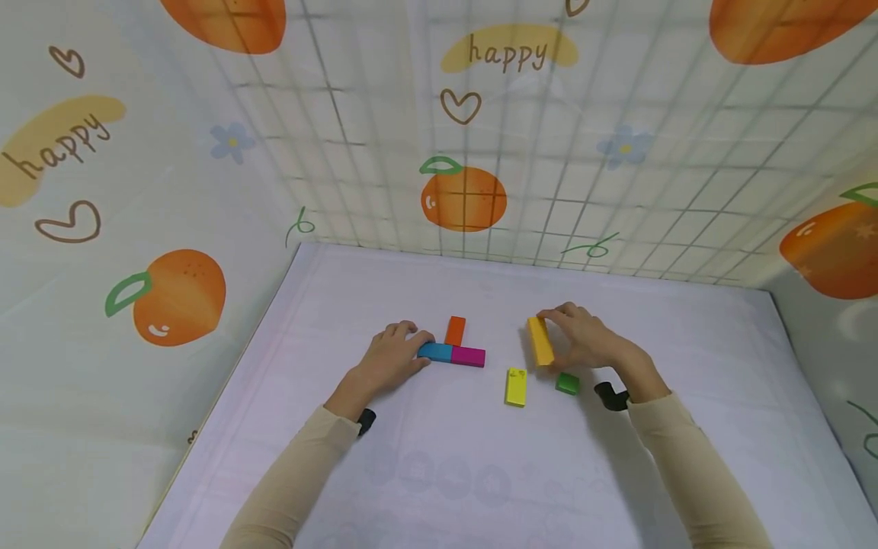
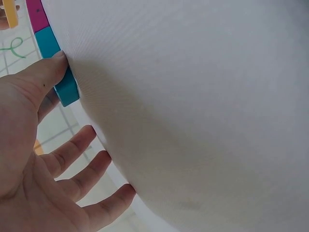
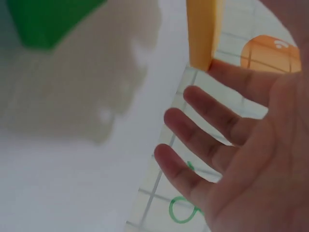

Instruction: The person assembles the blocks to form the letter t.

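Observation:
My left hand (image 1: 392, 357) pinches a blue block (image 2: 48, 42) near its left end, thumb on the near side and index finger behind it. The blue block lies on the table, end to end with a magenta block (image 1: 469, 357). Behind their join stands an orange block (image 1: 456, 331), pointing away from me. On the right, my right hand (image 1: 581, 338) holds a long amber-yellow block (image 1: 540, 341) by its ends, between thumb and index finger, raised off the table. In the right wrist view the index fingertip meets one end of the amber-yellow block (image 3: 202, 34); the other fingers are spread.
A bright yellow block (image 1: 516, 387) with a small print lies in front of the right hand. Beside it is a short green block (image 1: 567, 383). A white cloth covers the table (image 1: 439, 473), and patterned curtains (image 1: 384, 114) hang behind and at both sides.

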### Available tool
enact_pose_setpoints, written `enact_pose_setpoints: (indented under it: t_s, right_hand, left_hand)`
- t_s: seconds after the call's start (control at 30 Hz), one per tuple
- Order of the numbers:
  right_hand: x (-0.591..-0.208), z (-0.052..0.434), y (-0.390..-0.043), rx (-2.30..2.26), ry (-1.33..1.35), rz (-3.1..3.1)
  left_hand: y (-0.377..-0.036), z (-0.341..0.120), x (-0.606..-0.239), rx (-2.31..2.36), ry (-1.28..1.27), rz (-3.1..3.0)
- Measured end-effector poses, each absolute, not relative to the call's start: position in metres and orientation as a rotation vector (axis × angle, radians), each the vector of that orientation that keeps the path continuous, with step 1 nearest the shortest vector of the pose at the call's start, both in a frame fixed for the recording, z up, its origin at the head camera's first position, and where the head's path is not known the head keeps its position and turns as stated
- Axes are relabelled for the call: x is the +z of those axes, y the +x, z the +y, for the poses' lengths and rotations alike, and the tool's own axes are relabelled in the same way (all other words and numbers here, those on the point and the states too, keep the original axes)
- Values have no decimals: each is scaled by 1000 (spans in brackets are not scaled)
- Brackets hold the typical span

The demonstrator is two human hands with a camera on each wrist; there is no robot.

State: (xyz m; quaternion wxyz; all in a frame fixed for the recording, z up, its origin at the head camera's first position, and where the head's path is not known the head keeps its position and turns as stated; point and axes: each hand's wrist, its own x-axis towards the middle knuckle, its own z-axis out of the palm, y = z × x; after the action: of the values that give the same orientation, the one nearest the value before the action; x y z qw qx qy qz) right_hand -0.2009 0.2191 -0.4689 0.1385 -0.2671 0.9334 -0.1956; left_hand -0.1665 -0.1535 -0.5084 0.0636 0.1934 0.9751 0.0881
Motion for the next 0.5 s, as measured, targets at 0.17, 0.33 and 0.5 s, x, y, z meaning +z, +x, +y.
enact_pose_setpoints:
  t_s: [0.17, 0.33, 0.5]
  right_hand:
    - [-468, 210, -191, -612, -754, 2740]
    - [-466, 201, -182, -649, -798, 2768]
    - [-468, 191, -175, -656, -849, 2809]
  left_hand:
    - [-167, -153, -508, 271, 584, 2946]
    - [-168, -154, -509, 263, 582, 2946]
    - [-168, -154, -511, 267, 577, 2938]
